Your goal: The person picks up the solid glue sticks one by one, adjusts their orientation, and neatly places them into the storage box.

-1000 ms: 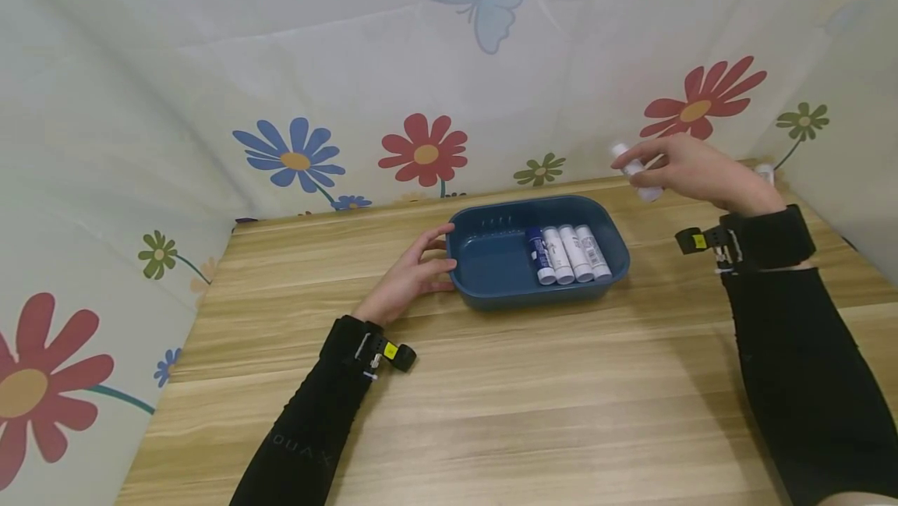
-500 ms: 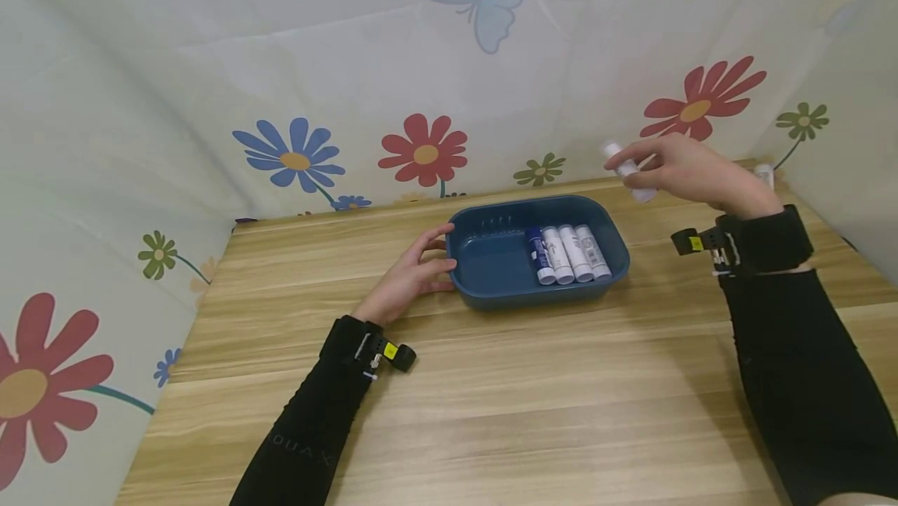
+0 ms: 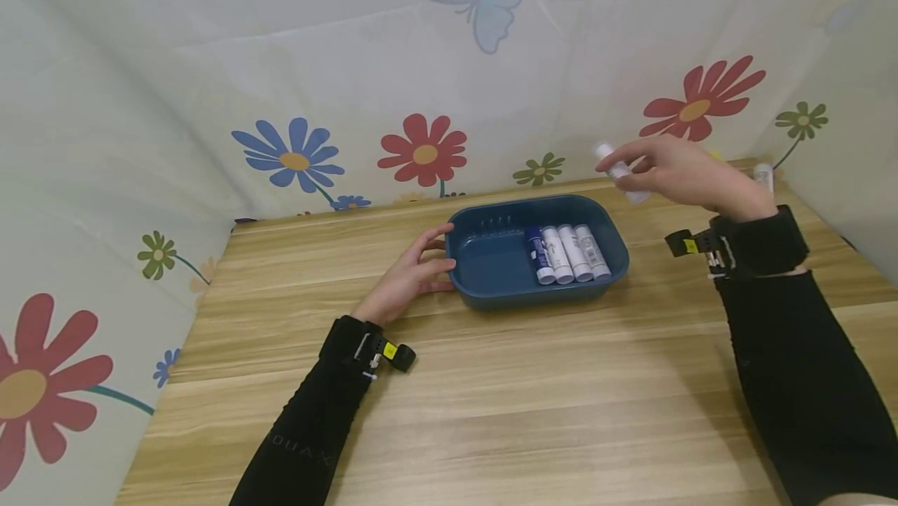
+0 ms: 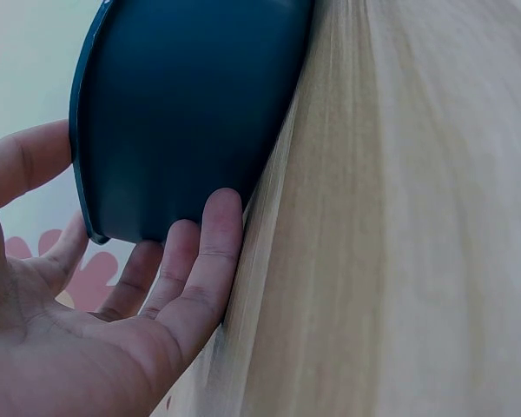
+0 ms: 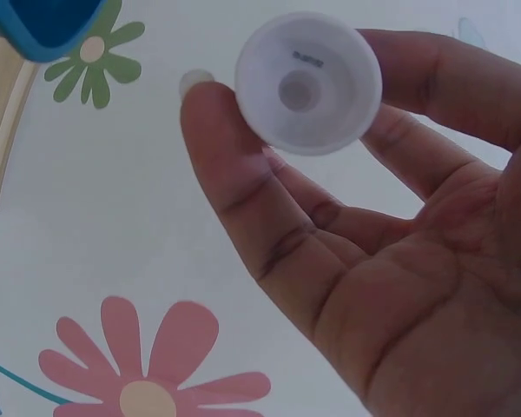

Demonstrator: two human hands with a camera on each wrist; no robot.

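Observation:
A dark blue plastic basket [image 3: 484,299] stands on the wooden table. Inside, toward its right end, several glue sticks [image 3: 575,254] lie side by side, the leftmost with a blue label and the others white. At the basket's left end my left hand [image 3: 407,276] touches the outer wall and rim with relaxed fingers; the left wrist view shows fingertips [image 4: 221,213] against the wall low near the table. My right hand [image 3: 684,171] pinches a white glue stick [image 3: 617,170] between thumb and fingers, raised and tilted, right of the basket. Its round white end [image 5: 308,82] faces the right wrist camera.
Another white glue stick [image 3: 763,176] stands at the back right, behind my right wrist. A white curtain [image 3: 337,61] printed with flowers and a butterfly borders the table [image 3: 519,412] at the back and sides.
My right hand has moved slightly left, toward the basket, with the glue stick in it. The left hand and the basket have stayed in place.

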